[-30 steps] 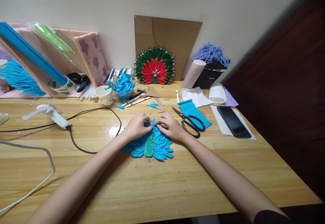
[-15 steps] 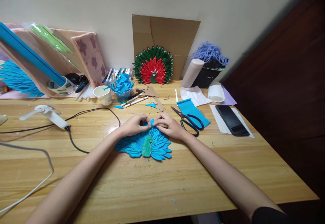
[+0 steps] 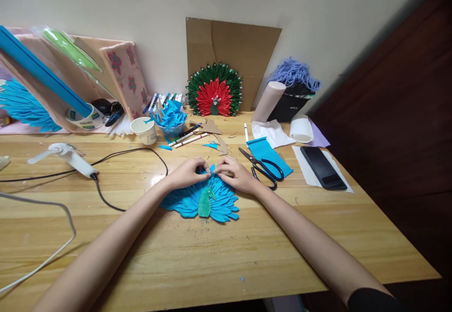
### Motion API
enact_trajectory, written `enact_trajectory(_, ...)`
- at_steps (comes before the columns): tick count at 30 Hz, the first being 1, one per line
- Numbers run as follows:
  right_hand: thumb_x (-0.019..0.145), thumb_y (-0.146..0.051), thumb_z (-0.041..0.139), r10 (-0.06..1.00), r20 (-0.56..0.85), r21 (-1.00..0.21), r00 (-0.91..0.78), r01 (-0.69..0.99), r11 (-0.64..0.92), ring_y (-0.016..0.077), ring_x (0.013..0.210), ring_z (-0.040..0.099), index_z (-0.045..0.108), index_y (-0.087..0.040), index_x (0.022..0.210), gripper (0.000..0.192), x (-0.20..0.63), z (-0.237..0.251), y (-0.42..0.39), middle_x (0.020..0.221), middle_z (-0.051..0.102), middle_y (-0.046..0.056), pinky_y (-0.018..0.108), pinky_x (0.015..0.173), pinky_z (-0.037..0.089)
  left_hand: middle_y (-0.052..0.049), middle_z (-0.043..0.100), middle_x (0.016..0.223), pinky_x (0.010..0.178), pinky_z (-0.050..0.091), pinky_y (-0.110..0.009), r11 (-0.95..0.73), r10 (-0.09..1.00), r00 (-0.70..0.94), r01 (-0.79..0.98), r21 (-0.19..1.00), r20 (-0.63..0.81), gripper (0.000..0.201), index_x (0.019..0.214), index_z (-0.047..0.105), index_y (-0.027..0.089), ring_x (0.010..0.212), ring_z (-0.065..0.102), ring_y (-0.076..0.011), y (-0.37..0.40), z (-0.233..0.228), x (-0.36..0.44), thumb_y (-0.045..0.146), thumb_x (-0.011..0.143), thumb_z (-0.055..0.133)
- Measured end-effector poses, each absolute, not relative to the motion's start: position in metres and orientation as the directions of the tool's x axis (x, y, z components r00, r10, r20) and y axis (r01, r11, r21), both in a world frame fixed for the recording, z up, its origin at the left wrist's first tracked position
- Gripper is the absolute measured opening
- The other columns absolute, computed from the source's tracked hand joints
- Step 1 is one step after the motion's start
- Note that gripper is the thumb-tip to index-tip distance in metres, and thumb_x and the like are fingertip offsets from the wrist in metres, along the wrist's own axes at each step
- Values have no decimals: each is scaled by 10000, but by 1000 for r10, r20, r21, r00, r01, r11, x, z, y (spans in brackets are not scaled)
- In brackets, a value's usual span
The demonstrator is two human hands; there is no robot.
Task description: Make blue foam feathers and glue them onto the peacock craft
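Observation:
A blue paper peacock (image 3: 226, 203) lies flat on the wooden table, its fan made of many crepe-paper feathers. The green bird body (image 3: 204, 202) is at its lower middle. At the fan's top edge, my left hand (image 3: 192, 171) pinches a blue paper feather (image 3: 212, 168) from the left side. My right hand (image 3: 233, 173) has its fingers closed on the same spot from the right. The fingertips nearly meet, and they partly cover the feather. Just right of my right hand lie black-handled scissors (image 3: 263, 167), partly over a blue crepe-paper strip (image 3: 266, 151).
Behind stand a paper cup (image 3: 144, 132), a tub of blue scraps (image 3: 171, 121), a red-and-green peacock (image 3: 214, 90) and a cardboard sheet (image 3: 247, 43). A phone (image 3: 322, 168) lies at right. At left are a white glue gun (image 3: 76, 159) and its cable (image 3: 106, 203).
My hands stay at the top of the fan with hardly any movement. The camera view has shifted very slightly.

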State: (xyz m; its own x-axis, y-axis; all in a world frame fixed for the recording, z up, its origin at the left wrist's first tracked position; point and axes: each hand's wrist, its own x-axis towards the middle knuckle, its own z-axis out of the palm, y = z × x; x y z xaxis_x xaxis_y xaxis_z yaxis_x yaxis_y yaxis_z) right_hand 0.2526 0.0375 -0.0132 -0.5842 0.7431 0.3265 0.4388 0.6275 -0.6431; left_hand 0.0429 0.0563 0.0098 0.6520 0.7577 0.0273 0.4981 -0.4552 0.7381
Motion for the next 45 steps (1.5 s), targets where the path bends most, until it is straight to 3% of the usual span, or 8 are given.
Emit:
enact_trajectory(7,796,-120,532,755,311,-664,-577,436,607,181,897,520,658,-197,873,166,252,-11,37,885,569,48,324,793,417,-42,617,844,743,426,-279,-476,799,600,577,664,52,128,801,599,176,802,563,-175,50,10,49,259,747,517)
enact_trajectory(12,826,-148,500,838,279,-716,-469,479,507,159,753,532,637,-173,876,148,252,-6,36,794,583,41,279,662,426,-40,588,816,712,426,-284,-477,838,534,619,623,112,89,782,575,178,770,547,-173,43,7,55,215,726,517)
enact_trajectory(18,789,-102,526,768,330,-678,-549,429,597,184,876,538,644,-200,875,176,253,-8,36,862,602,42,328,787,421,-43,575,847,739,424,-297,-477,855,497,643,599,148,95,808,539,183,818,541,-181,42,0,58,248,741,531)
enact_trajectory(27,772,-85,522,757,325,-647,-567,451,615,188,887,534,642,-210,854,191,252,-8,34,885,589,40,335,794,420,-40,591,860,695,430,-292,-394,892,438,631,668,112,99,813,546,180,789,543,-174,41,0,61,211,720,550)
enact_trajectory(33,816,-154,488,883,285,-818,-372,387,426,160,802,578,630,-174,839,146,253,-7,36,838,598,43,286,706,453,-38,608,880,714,444,-296,-352,914,393,646,677,99,131,824,578,189,807,561,-176,45,-1,60,243,706,591)
enact_trajectory(37,825,-211,480,932,216,-900,-290,311,305,157,775,611,613,-165,827,141,253,-11,38,817,629,39,281,701,471,-83,619,930,742,448,-325,-296,940,336,731,614,54,289,867,577,174,867,586,-219,54,14,38,409,702,612)
enact_trajectory(41,827,-224,476,940,165,-917,-299,304,257,170,766,633,615,-169,835,150,253,-15,38,771,655,35,302,724,485,-146,612,1004,727,458,-352,-187,931,316,843,504,-184,676,1004,536,150,927,583,-298,53,30,14,544,489,727)
enact_trajectory(45,822,-221,477,938,178,-909,-297,314,272,172,770,636,619,-167,834,153,253,-16,38,792,662,43,302,720,490,-168,583,1070,771,451,-355,-181,919,322,858,481,-228,811,1055,494,143,1005,551,-318,45,30,11,520,392,770)
